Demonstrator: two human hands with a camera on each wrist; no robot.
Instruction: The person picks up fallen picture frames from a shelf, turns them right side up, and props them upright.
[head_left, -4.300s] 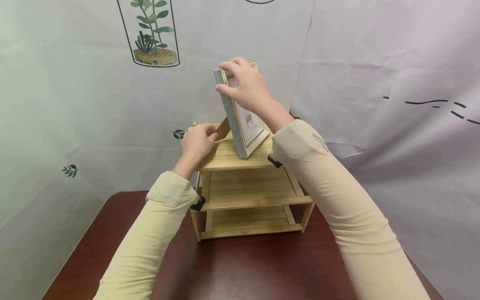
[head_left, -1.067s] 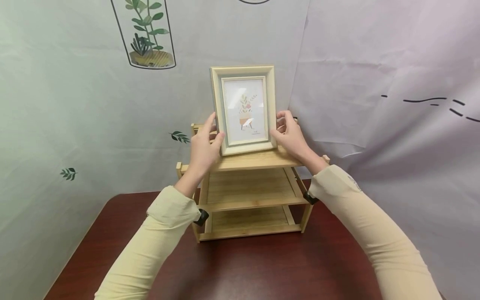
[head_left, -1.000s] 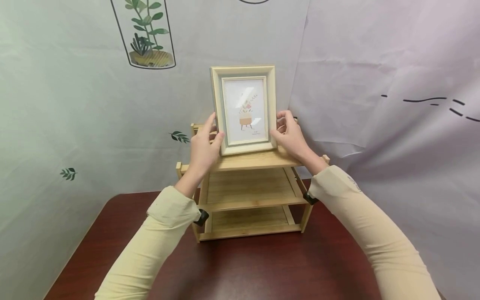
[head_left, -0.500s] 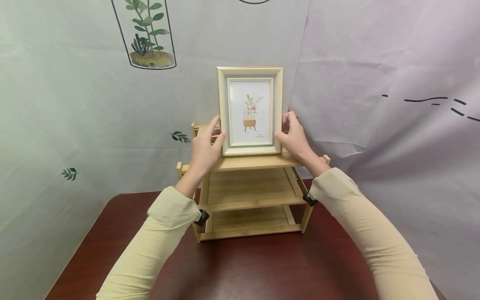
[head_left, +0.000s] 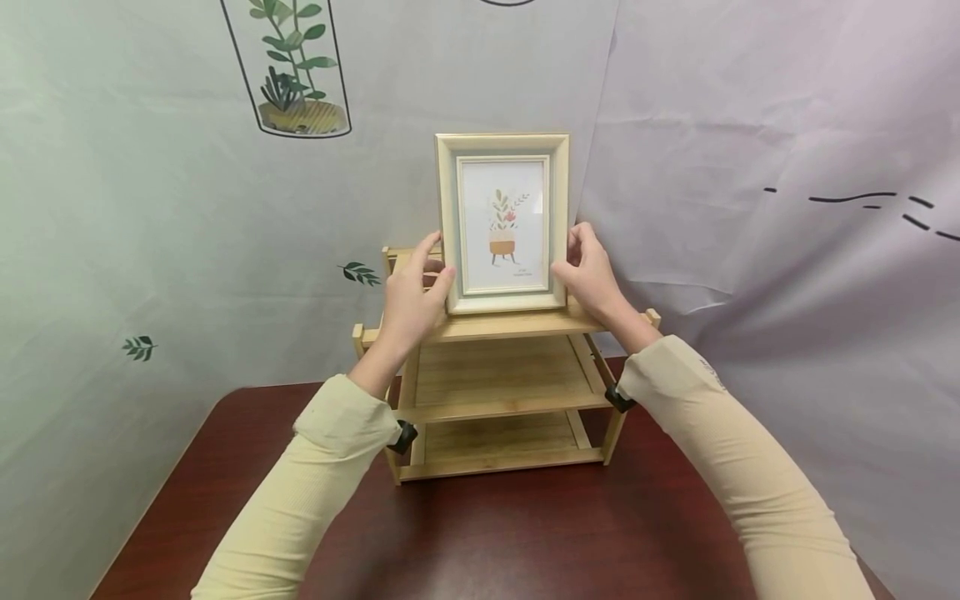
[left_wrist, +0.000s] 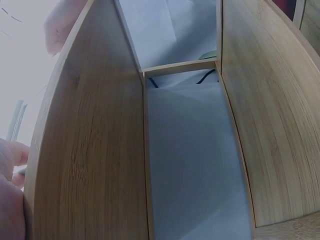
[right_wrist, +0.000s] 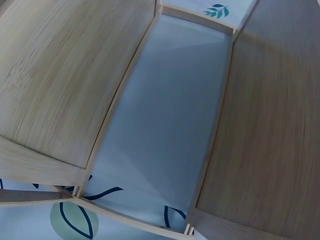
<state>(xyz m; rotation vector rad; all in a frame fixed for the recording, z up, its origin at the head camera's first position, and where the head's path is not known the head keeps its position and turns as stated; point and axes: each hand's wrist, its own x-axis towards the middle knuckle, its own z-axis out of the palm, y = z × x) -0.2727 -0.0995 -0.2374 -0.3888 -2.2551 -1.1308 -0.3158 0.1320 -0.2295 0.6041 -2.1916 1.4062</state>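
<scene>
A cream picture frame (head_left: 560, 217) with a potted-plant print stands upright on the top board of a wooden rack (head_left: 510, 325), its front squarely toward me. My left hand (head_left: 412, 296) holds its lower left side, thumb at the front edge and index finger along the side. On the opposite side my right hand (head_left: 592, 271) grips the lower right edge, thumb in front and the other fingers curled behind it. The frame's back is hidden. In the left wrist view, part of the left hand (left_wrist: 10, 195) shows beside the top board (left_wrist: 95, 135); the right wrist view shows only rack boards.
The rack has two lower shelves, a middle one (head_left: 502, 375) and a bottom one (head_left: 502, 437). It stands on a dark red table (head_left: 510, 533). White printed fabric (head_left: 750, 125) hangs close behind the rack and at both sides.
Earlier the frame stood turned sideways, my right hand at its top and my left at its back stand. Both hands then came to its lower sides, and the frame shifted slightly right and straightened.
</scene>
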